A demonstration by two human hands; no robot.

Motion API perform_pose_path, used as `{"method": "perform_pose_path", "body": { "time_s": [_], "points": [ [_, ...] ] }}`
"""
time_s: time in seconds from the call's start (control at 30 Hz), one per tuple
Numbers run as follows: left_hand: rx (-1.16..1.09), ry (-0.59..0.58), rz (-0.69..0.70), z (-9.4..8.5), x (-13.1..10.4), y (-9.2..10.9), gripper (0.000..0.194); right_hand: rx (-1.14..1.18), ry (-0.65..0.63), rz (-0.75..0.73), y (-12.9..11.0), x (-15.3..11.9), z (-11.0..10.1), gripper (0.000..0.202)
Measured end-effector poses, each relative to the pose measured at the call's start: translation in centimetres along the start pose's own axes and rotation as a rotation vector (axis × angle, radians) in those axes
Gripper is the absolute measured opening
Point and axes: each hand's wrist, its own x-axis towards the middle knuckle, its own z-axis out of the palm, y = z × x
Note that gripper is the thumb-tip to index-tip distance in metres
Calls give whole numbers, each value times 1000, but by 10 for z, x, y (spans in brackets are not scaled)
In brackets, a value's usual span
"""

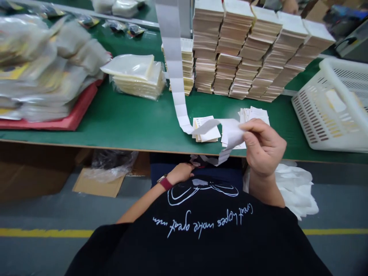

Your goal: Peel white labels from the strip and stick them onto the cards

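Observation:
A long white paper strip [174,65] with crosswise fold lines hangs down over the green table and loops toward me. My right hand [266,147] is closed, pinching the strip between thumb and fingers above the table's front edge. From there the strip drops below the edge toward my lap. My left hand [181,173], with a watch on its wrist, is low at my lap with curled fingers. Pale paper and a bit of red show by its fingertips; what it grips is unclear. Small piles of printed cards [211,133] and white cards [258,114] lie under and behind the strip.
Tall stacks of cards [235,46] stand at the back. A white perforated basket [316,111] is at the right. On the left are a bagged bundle [138,76] and filled plastic bags [43,73] on a red tray [77,115]. A person's hand [289,5] shows far behind.

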Motion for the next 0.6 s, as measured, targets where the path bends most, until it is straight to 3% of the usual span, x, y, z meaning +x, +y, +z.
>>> {"method": "perform_pose_path", "body": {
  "time_s": [0.03,0.1,0.13,0.2,0.23,0.27,0.33,0.43,0.5,0.6],
  "points": [
    [-1,-14,16,-7,-8,5,23,-3,-40,32,1,-1,0,14],
    [-14,78,80,-28,-25,19,23,9,-97,102,3,-3,6,13],
    [-32,311,165,-40,-30,29,28,29,-112,135,4,-5,12,13],
    [45,832,324,-63,-32,50,61,97,-116,182,6,-9,24,12],
    [93,986,403,-71,-28,60,71,137,-111,199,7,-12,31,12],
    [123,1058,463,-77,-21,68,71,175,-106,216,8,-14,37,11],
    [52,1117,492,-81,-5,78,48,228,-113,252,9,-17,44,10],
    [-290,1085,389,-77,14,78,16,212,-166,271,12,-18,45,10],
    [-475,994,323,-73,17,73,11,153,-188,237,15,-18,42,12],
    [-546,922,271,-73,16,67,22,79,-190,209,21,-15,37,15]
  ]
}}
